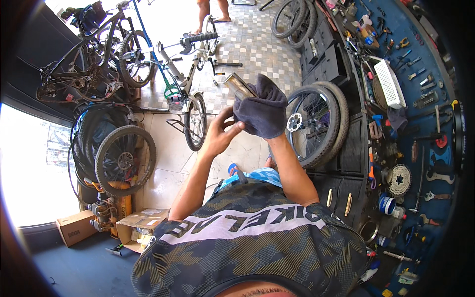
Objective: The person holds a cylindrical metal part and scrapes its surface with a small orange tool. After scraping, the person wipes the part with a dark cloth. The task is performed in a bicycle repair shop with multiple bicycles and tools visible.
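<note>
A dark grey cloth (pixel 263 111) is bunched in front of my chest, wrapped around a shiny metal part (pixel 239 86). Only the squared, silvery and yellowish end of that part sticks out at the upper left; its kind cannot be made out. My left hand (pixel 221 133) is closed at the cloth's left edge, thumb against the fabric and fingertips partly behind it. From the right, my right hand (pixel 278 141) goes under the cloth, which covers its fingers and seems to be held around the metal part.
A white folding bicycle (pixel 188 81) stands ahead on the tiled floor, with a person's legs (pixel 203 15) beyond. Loose wheels (pixel 316 123) lean against dark drawers at right, beside a tool-covered bench (pixel 396 123). More bikes, tyres (pixel 123 158) and cardboard boxes (pixel 76 227) are at left.
</note>
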A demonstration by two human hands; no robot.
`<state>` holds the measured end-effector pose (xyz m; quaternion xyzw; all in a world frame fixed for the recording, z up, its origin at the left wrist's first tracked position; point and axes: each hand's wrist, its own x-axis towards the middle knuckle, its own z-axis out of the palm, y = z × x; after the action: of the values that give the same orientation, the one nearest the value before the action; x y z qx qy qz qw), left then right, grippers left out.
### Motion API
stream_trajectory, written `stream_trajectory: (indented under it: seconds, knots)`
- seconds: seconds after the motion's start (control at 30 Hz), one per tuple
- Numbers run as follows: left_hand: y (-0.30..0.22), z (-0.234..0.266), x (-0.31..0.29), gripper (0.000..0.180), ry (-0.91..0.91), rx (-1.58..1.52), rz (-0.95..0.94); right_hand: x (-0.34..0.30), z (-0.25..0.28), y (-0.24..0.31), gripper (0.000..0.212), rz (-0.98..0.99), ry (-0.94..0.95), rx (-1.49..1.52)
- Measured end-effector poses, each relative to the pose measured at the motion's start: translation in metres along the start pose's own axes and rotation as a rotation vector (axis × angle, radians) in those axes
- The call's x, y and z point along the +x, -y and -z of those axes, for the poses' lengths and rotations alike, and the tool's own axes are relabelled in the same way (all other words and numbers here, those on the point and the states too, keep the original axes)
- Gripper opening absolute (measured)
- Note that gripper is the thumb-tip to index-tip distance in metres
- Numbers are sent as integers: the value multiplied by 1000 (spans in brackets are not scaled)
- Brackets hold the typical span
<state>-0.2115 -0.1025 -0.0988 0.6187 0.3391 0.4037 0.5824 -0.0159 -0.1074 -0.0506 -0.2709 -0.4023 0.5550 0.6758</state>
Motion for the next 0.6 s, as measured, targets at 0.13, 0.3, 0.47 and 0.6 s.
stream_trajectory:
  seconds: [0.13, 0.3, 0.47, 0.6]
  knots:
    - [-6, 12, 12, 40, -14, 175, 138, -2, 1, 8, 42, 59, 101, -297]
    - [-12, -2, 21, 18, -489, -167, -204, -12, 7, -28, 49, 341, -97, -669]
    - [-25, -20, 27, 16, -525, -246, -267, -14, -30, -10, 55, 318, -198, -394]
    - [-24, -12, 30, 20, -445, -331, -207, -8, -3, -5, 67, 233, -201, -739]
